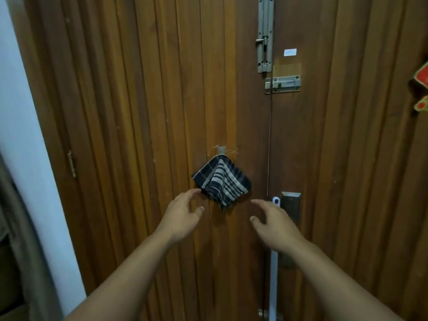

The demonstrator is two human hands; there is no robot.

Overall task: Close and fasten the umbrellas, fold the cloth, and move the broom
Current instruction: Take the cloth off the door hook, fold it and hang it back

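Left hand point(183, 212) hovers open, fingertips at the lower left edge of the checked cloth point(221, 181), holding nothing. Cloth hangs folded from a hook point(221, 149) on the wooden door point(139, 112). Right hand point(273, 221) is spread, empty, before the white broom handle point(274, 262). Judged step: cloth done; next, grasp the handle.
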